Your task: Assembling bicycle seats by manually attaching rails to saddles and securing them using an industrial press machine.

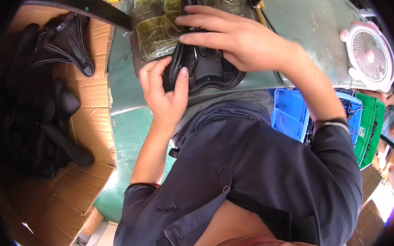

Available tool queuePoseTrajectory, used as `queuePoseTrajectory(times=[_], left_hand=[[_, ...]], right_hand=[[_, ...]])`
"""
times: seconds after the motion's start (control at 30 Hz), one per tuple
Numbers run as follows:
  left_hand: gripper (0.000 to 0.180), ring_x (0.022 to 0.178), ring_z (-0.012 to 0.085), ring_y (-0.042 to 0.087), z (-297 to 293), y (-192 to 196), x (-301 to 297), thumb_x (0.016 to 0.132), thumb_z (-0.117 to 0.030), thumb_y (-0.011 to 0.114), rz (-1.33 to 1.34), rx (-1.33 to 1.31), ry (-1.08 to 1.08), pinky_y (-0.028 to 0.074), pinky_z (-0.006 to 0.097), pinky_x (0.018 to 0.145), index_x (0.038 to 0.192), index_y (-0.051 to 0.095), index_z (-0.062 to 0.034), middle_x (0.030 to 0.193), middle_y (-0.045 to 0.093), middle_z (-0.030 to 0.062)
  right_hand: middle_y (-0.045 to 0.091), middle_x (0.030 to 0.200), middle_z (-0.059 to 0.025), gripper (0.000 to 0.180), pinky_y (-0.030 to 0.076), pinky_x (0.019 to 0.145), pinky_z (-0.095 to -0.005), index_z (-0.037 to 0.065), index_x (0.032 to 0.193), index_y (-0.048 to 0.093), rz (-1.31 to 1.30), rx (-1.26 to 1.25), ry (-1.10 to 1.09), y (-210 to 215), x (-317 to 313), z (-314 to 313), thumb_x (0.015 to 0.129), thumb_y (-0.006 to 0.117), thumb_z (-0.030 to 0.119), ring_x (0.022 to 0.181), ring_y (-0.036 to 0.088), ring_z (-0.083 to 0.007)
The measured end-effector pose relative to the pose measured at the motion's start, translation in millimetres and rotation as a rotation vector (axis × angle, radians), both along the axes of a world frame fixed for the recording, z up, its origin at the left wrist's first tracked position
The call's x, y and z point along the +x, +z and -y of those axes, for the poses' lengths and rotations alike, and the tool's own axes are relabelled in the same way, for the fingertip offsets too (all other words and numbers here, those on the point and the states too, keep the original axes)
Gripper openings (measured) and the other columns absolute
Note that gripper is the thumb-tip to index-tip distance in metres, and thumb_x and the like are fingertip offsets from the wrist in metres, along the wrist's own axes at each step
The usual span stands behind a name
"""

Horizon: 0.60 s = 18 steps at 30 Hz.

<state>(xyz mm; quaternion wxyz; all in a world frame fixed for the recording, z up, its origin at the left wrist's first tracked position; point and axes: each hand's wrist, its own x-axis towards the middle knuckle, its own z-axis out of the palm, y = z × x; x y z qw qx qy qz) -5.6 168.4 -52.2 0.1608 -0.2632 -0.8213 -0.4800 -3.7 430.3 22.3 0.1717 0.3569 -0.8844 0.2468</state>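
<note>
A black plastic bicycle saddle lies underside up on a green metal workbench, its nose pointing away from me. My left hand grips the saddle's wide rear left edge, thumb on top. My right hand rests over the middle of the saddle, fingers stretched leftward across its central ridge. Under the saddle's nose sits a plate wrapped in shiny yellowish tape.
At my left stands a large open cardboard box with several black saddles inside. To my right are blue bins, a green crate and a small white and pink fan on the bench.
</note>
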Motion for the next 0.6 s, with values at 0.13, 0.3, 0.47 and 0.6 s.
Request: queuePoseTrajectory(times=[0.13,0.3,0.47,0.6], left_hand=[[0.024,0.094,0.0236,0.062,-5.9,22.8,-20.3,0.092,-0.012,0.084,0.082,0.075,-0.118,0.052,0.035,0.085,0.11,0.073,-0.0014,0.105,0.065,0.0105],[0.043,0.077,0.0294,0.061,-30.7,43.1,-52.7,0.113,-0.032,0.058,0.293,-0.044,-0.144,0.05,0.04,0.076,0.09,0.063,0.0038,0.082,0.06,0.0173],[0.018,0.085,0.0157,0.061,-28.6,24.1,-51.4,0.112,-0.013,0.06,0.371,0.037,-0.207,0.051,0.03,0.082,0.103,0.066,0.0014,0.092,0.063,0.0072],[0.01,0.103,0.0226,0.06,-21.2,13.5,-59.7,0.109,-0.001,0.054,0.166,0.004,-0.319,0.048,0.033,0.097,0.112,0.062,0.0034,0.11,0.062,0.0113]], right_hand=[[0.069,0.129,-0.0211,0.045,0.057,0.101,-0.0422,0.001,0.134,0.067,0.114,-0.43,-0.482,-6.3,31.6,3.5,0.088,0.069,-0.001,0.118,0.07,-0.0359],[0.072,0.099,-0.0172,0.019,0.059,0.085,-0.0424,0.001,0.109,0.072,0.314,-0.618,-0.609,-28.1,38.4,24.9,0.098,0.075,0.017,0.094,0.073,-0.0332],[0.068,0.087,-0.0207,0.019,0.054,0.081,-0.0524,0.001,0.088,0.072,0.015,-0.416,-0.693,-42.3,27.7,33.7,0.097,0.07,0.018,0.087,0.065,-0.0422],[0.065,0.092,-0.0194,0.027,0.052,0.079,-0.0524,0.0,0.092,0.07,0.15,-0.472,-0.64,-52.6,13.5,18.3,0.099,0.072,0.026,0.09,0.064,-0.0422]])
